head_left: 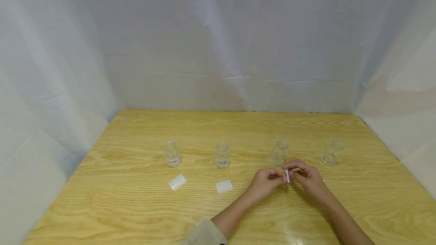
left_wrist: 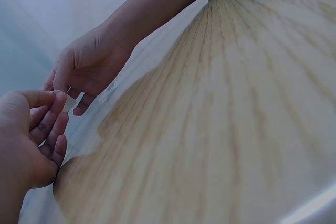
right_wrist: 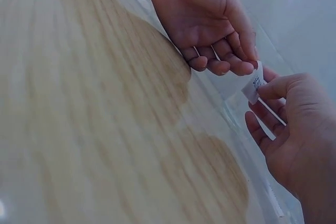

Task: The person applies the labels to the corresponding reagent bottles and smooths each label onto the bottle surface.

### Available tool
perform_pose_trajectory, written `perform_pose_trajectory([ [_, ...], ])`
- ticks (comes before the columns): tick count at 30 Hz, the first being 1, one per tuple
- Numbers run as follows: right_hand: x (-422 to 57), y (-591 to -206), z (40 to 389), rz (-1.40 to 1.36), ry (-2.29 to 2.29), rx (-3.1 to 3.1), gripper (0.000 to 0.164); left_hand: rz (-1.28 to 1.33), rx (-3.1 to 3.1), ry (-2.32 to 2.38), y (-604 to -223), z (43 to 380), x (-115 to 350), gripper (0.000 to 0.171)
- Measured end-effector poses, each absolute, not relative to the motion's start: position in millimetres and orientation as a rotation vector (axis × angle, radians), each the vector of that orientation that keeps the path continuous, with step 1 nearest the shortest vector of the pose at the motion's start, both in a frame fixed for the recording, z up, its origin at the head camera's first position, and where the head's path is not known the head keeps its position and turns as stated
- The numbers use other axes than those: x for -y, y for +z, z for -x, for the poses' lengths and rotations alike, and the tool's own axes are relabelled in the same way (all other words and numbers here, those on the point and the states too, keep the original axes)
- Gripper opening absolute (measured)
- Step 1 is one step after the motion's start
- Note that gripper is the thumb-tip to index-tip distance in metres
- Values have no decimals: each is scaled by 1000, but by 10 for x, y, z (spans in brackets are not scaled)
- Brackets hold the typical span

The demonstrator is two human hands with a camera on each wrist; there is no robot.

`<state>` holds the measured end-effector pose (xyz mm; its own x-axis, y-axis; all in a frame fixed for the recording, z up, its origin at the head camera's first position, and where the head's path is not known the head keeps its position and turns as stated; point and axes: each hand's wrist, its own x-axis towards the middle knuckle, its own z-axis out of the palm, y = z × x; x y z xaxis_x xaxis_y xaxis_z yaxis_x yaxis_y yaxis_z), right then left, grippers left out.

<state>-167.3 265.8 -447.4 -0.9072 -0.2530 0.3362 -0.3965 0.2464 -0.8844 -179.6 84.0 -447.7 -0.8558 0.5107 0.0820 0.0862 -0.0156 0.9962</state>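
Between my two hands is a small white label [head_left: 287, 176], with dark print on it in the right wrist view [right_wrist: 254, 84]. The left hand [head_left: 266, 183] pinches one edge of it between thumb and fingertips. From the other side the right hand [head_left: 309, 181] pinches it too, its other fingers loosely bent. Just behind the hands stands a clear glass jar [head_left: 279, 154] with no label visible on it. Another clear jar [head_left: 333, 153] stands farther right, behind the right hand.
On the left stand two glass jars [head_left: 173, 155] [head_left: 222, 156] with printed white labels. A white slip [head_left: 177, 182] lies in front of one, a second slip [head_left: 223, 186] in front of the other. The wooden table [head_left: 136, 214] is enclosed by white sheeting [head_left: 163, 48].
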Motion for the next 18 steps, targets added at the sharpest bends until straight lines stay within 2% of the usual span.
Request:
perform_pose_trajectory([
  [18,-2647,-4480,1677,-549,1782,2393,18,-575,-1851,2096,-4468,1788,-869,14],
])
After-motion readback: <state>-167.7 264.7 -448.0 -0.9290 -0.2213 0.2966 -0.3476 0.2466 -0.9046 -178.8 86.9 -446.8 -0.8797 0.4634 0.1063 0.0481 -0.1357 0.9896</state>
